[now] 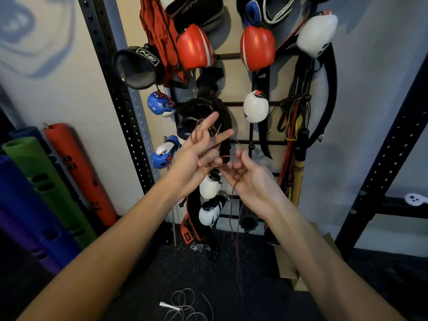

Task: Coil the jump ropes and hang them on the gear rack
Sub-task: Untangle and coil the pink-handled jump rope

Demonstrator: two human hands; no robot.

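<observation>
A thin dark red jump rope (234,205) runs between both my hands, held up in front of the gear rack (234,104). Loops of it lie around my left hand (199,149), whose fingers are spread, two of them pointing up at the rack. My right hand (245,174) pinches the rope just beside the left one. Two loose strands hang from there down toward the dark floor. A second jump rope (185,306), white with a white handle, lies in a loose tangle on the floor at the bottom middle.
The black wall rack carries red boxing gloves (194,46), white gloves (256,106), blue gloves, straps and resistance bands (294,119). Perforated black steel uprights (115,84) flank it. Rolled foam mats (76,172) lean at the left. A cardboard box (287,267) sits at the rack's foot.
</observation>
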